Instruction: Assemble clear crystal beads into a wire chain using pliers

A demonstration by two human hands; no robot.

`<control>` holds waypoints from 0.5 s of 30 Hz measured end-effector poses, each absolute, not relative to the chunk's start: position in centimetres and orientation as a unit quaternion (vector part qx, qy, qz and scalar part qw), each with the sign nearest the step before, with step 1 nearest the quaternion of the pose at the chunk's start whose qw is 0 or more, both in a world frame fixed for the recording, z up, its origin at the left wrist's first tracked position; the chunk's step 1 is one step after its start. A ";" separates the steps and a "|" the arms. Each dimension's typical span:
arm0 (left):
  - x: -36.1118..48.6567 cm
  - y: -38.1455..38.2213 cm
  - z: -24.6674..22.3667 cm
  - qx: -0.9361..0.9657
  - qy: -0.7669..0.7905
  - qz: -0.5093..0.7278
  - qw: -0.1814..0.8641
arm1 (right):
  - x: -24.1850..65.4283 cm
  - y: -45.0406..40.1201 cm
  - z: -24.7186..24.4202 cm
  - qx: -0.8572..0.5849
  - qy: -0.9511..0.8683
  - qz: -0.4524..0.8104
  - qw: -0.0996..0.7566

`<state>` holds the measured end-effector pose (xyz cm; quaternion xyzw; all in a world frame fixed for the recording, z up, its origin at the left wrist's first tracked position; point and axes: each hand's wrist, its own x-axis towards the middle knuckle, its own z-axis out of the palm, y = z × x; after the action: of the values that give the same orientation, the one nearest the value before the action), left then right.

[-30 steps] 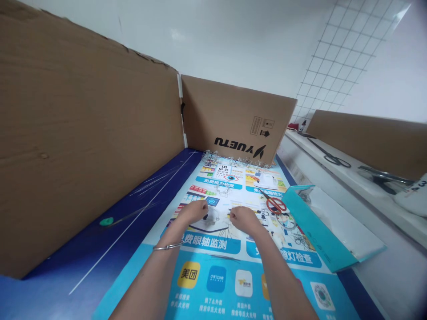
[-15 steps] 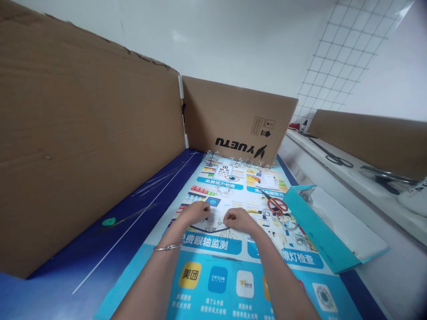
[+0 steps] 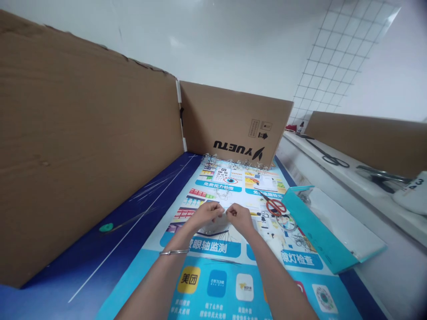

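My left hand (image 3: pixel 212 211), with a silver bangle on its wrist, is closed in a pinch over the printed sheet (image 3: pixel 213 306). Fingertips almost touching it, my right hand (image 3: pixel 239 217) is pinched too. What either hand holds is too small to make out. Just below them lies a clear, shiny container or bag (image 3: pixel 213 227), partly covered by the left hand. Thin dark strands (image 3: pixel 226 237) lie beside it. Beyond the hands is a small clear stringy item (image 3: pixel 223 194).
Red-handled scissors (image 3: pixel 276 207) and a tape-like ring (image 3: pixel 286 222) lie to the right. Beside them stands an open teal box (image 3: pixel 320 235). Clear trinkets (image 3: pixel 236 163) line the back cardboard (image 3: pixel 233 120). A green item (image 3: pixel 106 227) lies left, near the tall cardboard wall (image 3: pixel 83 146).
Both hands have come closer together, the left moving right, until their fingertips nearly meet. The view has shifted slightly.
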<state>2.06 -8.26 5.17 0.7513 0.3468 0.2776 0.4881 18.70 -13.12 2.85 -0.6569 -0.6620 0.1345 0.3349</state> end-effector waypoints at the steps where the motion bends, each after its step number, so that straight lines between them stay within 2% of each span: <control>1: 2.2 -8.3 5.1 0.747 0.350 0.283 0.489 | 18.7 -13.2 3.0 -0.658 -0.665 0.130 0.328; 7: 1.8 -7.5 4.5 0.719 0.393 0.338 0.464 | 22.0 -13.6 5.5 -0.662 -0.696 0.113 0.253; 15: 1.2 -7.1 4.6 0.697 0.423 0.372 0.444 | 26.4 -15.0 6.2 -0.681 -0.721 0.103 0.077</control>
<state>1.22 -7.05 4.62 0.6966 0.4229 0.3725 0.4441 26.36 -15.02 6.16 -0.6807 -0.7211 0.1034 0.0770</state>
